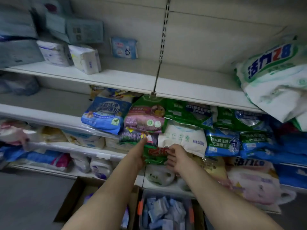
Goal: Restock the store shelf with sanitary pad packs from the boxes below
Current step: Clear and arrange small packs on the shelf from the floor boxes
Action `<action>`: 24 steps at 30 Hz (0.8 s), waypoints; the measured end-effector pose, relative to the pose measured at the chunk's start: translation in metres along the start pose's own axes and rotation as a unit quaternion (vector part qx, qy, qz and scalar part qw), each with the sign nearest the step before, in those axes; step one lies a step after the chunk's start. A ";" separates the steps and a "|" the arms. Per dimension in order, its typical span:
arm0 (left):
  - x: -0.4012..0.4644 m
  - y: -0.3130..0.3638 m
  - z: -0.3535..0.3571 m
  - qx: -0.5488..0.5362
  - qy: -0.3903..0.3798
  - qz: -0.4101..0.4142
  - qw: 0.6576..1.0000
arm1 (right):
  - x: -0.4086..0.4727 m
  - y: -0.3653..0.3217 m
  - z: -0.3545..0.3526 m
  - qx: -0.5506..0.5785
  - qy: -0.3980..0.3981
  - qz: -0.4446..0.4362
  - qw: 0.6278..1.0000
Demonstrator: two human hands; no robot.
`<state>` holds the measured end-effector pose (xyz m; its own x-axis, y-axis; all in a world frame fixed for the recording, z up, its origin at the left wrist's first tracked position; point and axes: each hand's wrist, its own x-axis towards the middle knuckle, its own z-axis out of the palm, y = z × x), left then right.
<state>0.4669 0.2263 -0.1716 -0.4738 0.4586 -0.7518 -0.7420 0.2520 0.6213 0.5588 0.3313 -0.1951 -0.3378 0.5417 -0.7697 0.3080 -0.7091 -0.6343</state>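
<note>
Both my hands hold a green bag with red lettering (155, 154) at the front of a crowded middle shelf. My left hand (138, 154) grips its left side, thumb up against the purple pack above. My right hand (177, 157) pinches its right edge with curled fingers. Sanitary pad packs (84, 59) stand on the upper white shelf (116, 78) at the left, with a small blue pack (124, 48) behind them. Below me, a clear bin (166, 213) holds several blue packs, and a cardboard box (74, 198) stands open to its left.
Detergent bags (182, 117) in green, blue and white crowd the middle shelf. A big white and green bag (274, 77) lies on the upper shelf at the right. A perforated metal upright (163, 35) divides the shelf bays. Lower shelves hold more soft packs (54, 159).
</note>
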 end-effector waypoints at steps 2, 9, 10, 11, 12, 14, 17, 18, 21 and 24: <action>0.009 0.023 -0.016 -0.043 0.001 0.046 0.998 | -0.007 -0.010 0.023 0.000 -0.020 -0.005 1.000; 0.002 0.095 -0.078 -0.170 0.106 0.164 0.966 | -0.037 -0.045 0.104 0.044 -0.126 -0.047 0.990; 0.002 0.105 -0.086 -0.174 0.118 0.182 0.961 | -0.043 -0.049 0.113 0.049 -0.141 -0.048 0.988; 0.003 0.116 -0.095 -0.180 0.126 0.201 0.954 | -0.047 -0.054 0.124 0.057 -0.156 -0.049 0.985; 0.003 0.126 -0.102 -0.189 0.136 0.221 0.947 | -0.052 -0.059 0.133 0.065 -0.167 -0.051 0.982; -0.004 0.148 -0.112 -0.212 0.135 0.260 0.932 | -0.061 -0.072 0.153 0.075 -0.191 -0.056 0.977; -0.013 0.187 -0.123 -0.223 0.133 0.319 0.912 | -0.077 -0.099 0.181 0.085 -0.223 -0.079 0.968; -0.017 0.200 -0.126 -0.215 0.131 0.332 0.909 | -0.082 -0.109 0.190 0.088 -0.230 -0.088 0.965; -0.023 0.237 -0.131 -0.193 0.110 0.356 0.908 | -0.090 -0.136 0.216 0.095 -0.240 -0.117 0.959; -0.023 0.268 -0.133 -0.147 0.114 0.373 0.909 | -0.091 -0.159 0.238 0.090 -0.233 -0.140 0.958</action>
<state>0.2161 0.1698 -0.0169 -0.9583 0.2108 -0.1930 -0.2528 -0.3102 0.9164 0.3294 0.2871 -0.0070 -0.7588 0.4909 -0.4282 0.0034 -0.6543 -0.7562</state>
